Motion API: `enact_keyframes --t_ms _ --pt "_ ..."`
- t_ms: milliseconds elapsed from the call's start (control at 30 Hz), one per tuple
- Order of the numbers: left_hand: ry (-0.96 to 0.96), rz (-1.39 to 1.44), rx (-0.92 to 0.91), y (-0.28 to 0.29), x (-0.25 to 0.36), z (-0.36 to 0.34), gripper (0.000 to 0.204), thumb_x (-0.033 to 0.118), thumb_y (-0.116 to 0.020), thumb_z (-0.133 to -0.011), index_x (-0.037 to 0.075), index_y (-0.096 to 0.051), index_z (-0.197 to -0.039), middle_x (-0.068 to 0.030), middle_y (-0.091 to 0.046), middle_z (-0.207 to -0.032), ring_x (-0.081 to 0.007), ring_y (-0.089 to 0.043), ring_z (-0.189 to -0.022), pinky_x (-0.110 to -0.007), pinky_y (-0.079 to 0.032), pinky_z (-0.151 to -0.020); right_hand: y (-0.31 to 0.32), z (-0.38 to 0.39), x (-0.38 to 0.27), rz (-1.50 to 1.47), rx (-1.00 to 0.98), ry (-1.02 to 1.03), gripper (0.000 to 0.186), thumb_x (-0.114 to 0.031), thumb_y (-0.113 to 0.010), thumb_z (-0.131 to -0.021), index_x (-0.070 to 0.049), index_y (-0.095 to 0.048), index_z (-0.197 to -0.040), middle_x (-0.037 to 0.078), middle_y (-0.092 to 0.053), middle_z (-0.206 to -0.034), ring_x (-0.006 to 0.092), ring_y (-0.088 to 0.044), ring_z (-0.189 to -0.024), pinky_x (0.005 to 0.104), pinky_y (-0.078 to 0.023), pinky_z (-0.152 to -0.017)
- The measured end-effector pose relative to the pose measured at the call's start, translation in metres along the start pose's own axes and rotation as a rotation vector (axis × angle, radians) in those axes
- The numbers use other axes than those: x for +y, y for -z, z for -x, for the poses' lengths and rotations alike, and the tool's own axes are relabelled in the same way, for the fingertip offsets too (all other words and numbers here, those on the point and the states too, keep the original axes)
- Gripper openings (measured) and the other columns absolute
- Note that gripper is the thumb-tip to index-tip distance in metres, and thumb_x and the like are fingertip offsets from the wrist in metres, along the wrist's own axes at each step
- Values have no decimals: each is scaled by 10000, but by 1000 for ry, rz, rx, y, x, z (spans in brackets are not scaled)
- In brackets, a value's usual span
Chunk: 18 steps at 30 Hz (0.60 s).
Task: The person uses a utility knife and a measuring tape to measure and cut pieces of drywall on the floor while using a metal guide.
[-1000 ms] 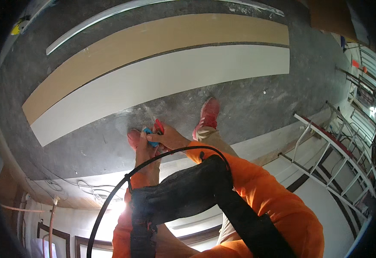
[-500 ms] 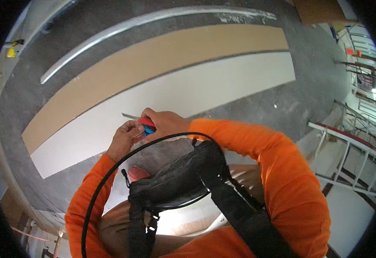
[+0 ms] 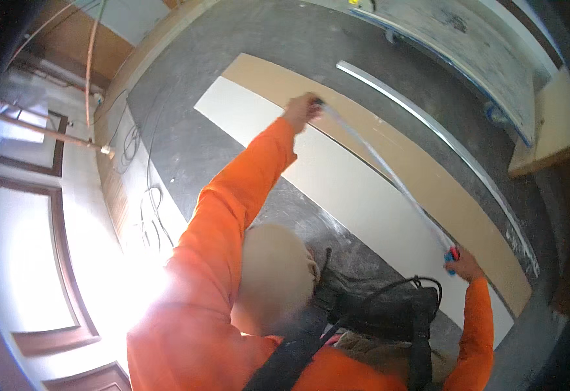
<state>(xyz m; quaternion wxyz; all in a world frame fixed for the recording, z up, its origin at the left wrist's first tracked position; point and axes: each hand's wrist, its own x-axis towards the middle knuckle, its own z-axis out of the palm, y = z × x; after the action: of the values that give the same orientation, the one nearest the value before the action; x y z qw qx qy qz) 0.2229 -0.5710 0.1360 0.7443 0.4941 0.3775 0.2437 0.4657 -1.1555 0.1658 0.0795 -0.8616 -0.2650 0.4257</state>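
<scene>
A tape measure [image 3: 452,255] with a red and blue case is in my right hand [image 3: 468,266], low on the right over a long white board strip [image 3: 356,199]. Its drawn-out blade [image 3: 389,173] runs slantwise up to my left hand [image 3: 302,109]. The fingers of that hand are closed on the blade's end, above the strips' far part. Beside the white strip lies a tan board strip [image 3: 268,75], with a dark line between them. The blade crosses over both strips; whether it touches them I cannot tell.
A silvery metal profile [image 3: 431,124] lies on the grey floor [image 3: 180,85] past the tan strip. Farther right stands a wheeled platform [image 3: 448,58] by a wooden plank [image 3: 552,124]. Cables [image 3: 151,202] and a copper-coloured pipe [image 3: 92,72] are at left.
My hands have moved far apart, and the blade now stretches long between them. The left has gone up and away, the right down to the right. My view has turned leftward.
</scene>
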Motion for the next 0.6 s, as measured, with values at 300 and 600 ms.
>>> enact_keyframes --t_ms 300,600 --pt "124 381 778 145 -60 -4 217 273 -663 -853 77 -612 -774 -52 -599 -716 -186 -532 -547 -337 -426 -456 -37 3 7 -152 -244 23 300 -223 -659 -741 2 -623 -936 107 -624 -797 197 -564 -723 344 -473 -703" --pt "166 177 269 83 -106 43 231 309 -555 -938 95 -613 -1004 -45 -637 -877 -172 -614 -769 -334 -525 -652 -43 -8 -111 215 -46 348 279 -282 -640 -804 -11 -603 -862 206 -623 -772 374 -604 -738 417 -480 -697"
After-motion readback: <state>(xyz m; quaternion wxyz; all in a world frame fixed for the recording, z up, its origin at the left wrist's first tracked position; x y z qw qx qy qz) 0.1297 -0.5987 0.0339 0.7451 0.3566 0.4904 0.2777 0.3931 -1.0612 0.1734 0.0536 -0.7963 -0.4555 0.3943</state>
